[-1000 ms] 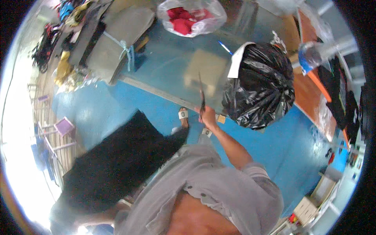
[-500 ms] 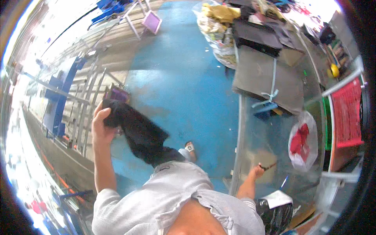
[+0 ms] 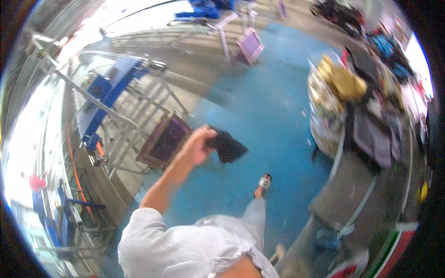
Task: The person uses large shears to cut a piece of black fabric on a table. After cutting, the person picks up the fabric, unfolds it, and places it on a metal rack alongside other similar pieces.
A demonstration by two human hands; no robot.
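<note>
My left hand [image 3: 199, 146] is stretched out ahead of me over the blue floor, its fingers closed on a black piece of cloth [image 3: 228, 146]. The cloth hangs from the fingers in a short, bunched flap, and motion blurs its edges. Just left of this hand stands a low stool or frame with a dark purple top [image 3: 169, 141]. I cannot make out my right hand anywhere; a small blurred pale patch beside my shirt at the bottom is too unclear to identify.
At right, a clear plastic sack [image 3: 320, 111] of yellowish material stands beside a table heaped with dark grey sheets [image 3: 338, 194]. Metal frames with blue parts [image 3: 109, 102] line the left side. A purple-topped stool [image 3: 250, 45] is farther ahead. My sandalled foot [image 3: 264, 181] is on the blue floor [image 3: 222, 190].
The view has swung, so the sack and stools now lie farther right and lower. My left hand has moved forward with the black cloth. My right hand, earlier holding scissors, has dropped from sight.
</note>
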